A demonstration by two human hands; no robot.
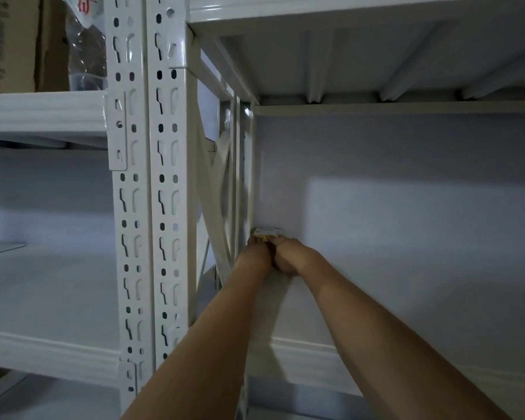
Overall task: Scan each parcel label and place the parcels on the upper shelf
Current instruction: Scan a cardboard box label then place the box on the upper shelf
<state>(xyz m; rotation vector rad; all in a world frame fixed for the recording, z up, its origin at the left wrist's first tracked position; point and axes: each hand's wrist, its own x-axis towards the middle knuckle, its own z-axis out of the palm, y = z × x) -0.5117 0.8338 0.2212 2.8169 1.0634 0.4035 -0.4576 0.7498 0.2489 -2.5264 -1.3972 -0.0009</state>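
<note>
Now both hands, left hand (259, 250) and right hand (287, 253), are gripping a small parcel (268, 232) at the shelf's (406, 298) back-left corner, directly beyond the fingertips, long side running along the wall.

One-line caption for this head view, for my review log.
Both arms reach deep into a white metal shelf; left hand and right hand together hold a small parcel at the back corner.
</note>
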